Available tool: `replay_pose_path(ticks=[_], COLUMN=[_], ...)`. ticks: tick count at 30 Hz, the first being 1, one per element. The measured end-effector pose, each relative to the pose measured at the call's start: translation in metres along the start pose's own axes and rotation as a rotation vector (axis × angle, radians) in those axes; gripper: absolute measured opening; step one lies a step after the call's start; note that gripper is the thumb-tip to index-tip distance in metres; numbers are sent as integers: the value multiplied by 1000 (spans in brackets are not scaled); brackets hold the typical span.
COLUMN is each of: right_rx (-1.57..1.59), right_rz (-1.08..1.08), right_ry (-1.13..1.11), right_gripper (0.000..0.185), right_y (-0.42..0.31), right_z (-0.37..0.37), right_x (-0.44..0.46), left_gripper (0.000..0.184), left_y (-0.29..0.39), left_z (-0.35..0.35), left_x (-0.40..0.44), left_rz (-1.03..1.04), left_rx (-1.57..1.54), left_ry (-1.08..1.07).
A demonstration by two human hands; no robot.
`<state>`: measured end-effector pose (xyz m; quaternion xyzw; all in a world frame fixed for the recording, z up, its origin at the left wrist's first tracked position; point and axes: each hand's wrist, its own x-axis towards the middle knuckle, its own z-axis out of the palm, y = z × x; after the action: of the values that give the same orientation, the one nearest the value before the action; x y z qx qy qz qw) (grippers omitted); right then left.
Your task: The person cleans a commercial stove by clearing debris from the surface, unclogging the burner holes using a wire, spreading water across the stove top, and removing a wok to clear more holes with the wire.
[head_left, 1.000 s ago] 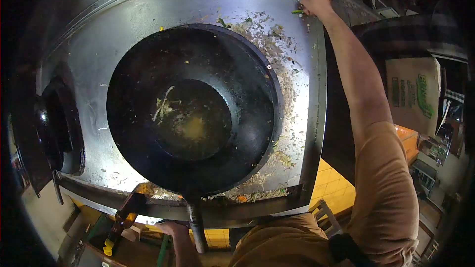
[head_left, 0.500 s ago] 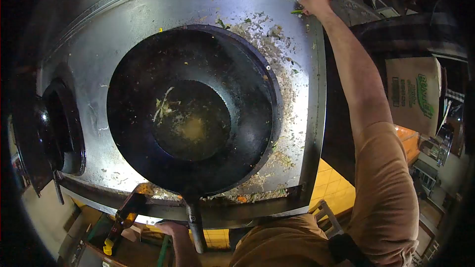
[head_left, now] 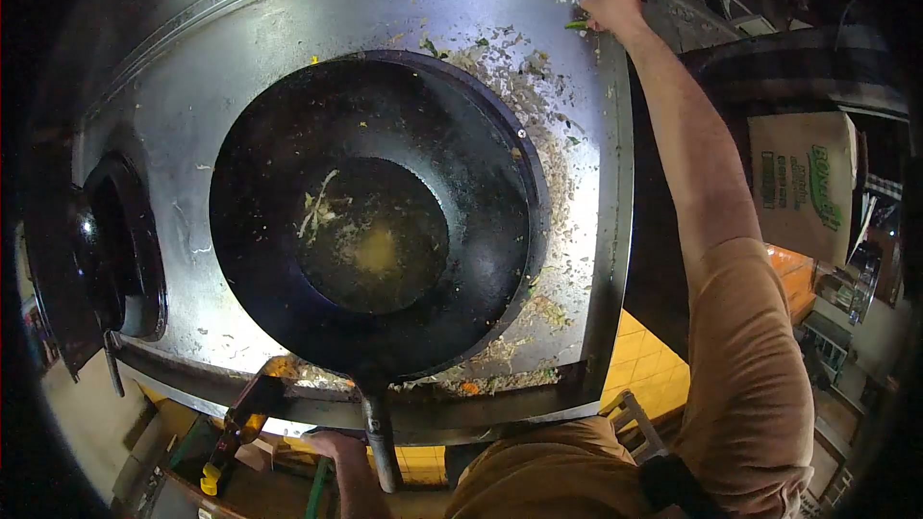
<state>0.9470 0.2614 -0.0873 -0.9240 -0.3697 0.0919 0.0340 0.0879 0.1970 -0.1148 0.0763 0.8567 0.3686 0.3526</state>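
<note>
A large black wok (head_left: 490,231) sits on the steel stove top (head_left: 183,106), its handle (head_left: 378,437) pointing toward me. In its bottom lie a little yellowish liquid (head_left: 378,250) and some pale and green food scraps (head_left: 315,207). At the far right corner of the stove, my right hand (head_left: 612,5) is closed, its fingers curled. A small green piece (head_left: 576,25) shows by its fingers; I cannot make out what it is. My left hand (head_left: 336,444) is at the stove's front edge, left of the wok handle, its fingers mostly hidden.
Food scraps (head_left: 553,173) litter the steel right of the wok. A second dark pan (head_left: 130,250) stands at the left. A bottle with a yellow tip (head_left: 240,428) is at the front left edge. A cardboard box (head_left: 803,178) stands beyond my right arm.
</note>
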Motion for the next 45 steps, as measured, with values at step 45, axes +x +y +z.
replay_pose_path(ticks=[45], right_rx=[73], right_rz=[86], right_ry=[2], right_gripper=[31], right_y=[4], right_z=[9], right_x=[4], left_gripper=[57], left_y=[6], left_z=[16], left_x=[-24], left_rz=[1], left_rx=[-5], left_ry=[2])
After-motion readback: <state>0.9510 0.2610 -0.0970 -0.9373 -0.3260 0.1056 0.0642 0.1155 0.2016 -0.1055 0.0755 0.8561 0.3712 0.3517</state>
